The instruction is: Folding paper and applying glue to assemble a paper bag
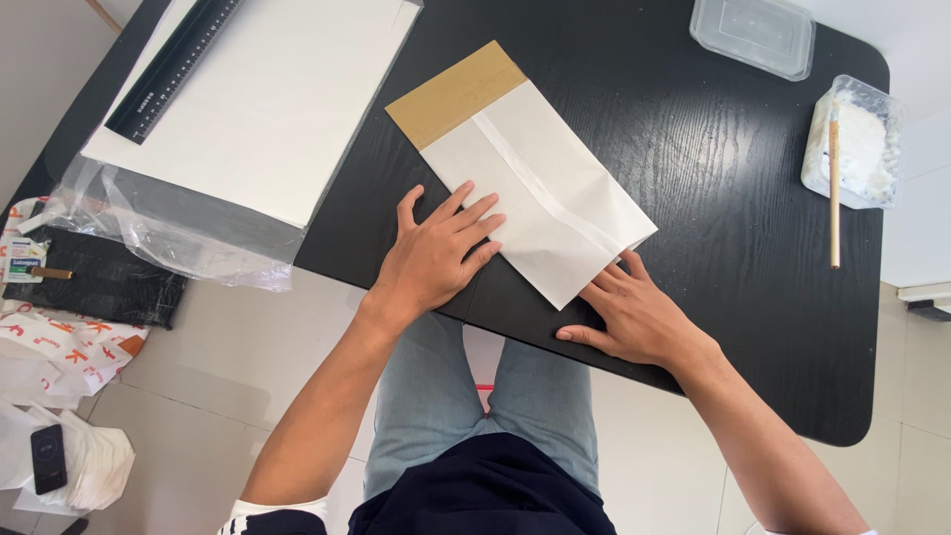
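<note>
A folded white paper sheet (550,188) lies diagonally on the black wooden table (733,228), with a brown cardboard piece (451,94) showing at its far end. My left hand (436,253) lies flat with fingers spread on the paper's near left edge. My right hand (634,312) rests on the table at the paper's near corner, its fingertips touching the folded edge. Neither hand grips anything.
A stack of white sheets (267,94) in clear plastic wrap carries a black ruler (173,64) at the left. A clear lid (755,33) and a container of white paste (854,144) with a wooden stick (834,183) sit at the right. Bags and a phone (48,458) lie on the floor.
</note>
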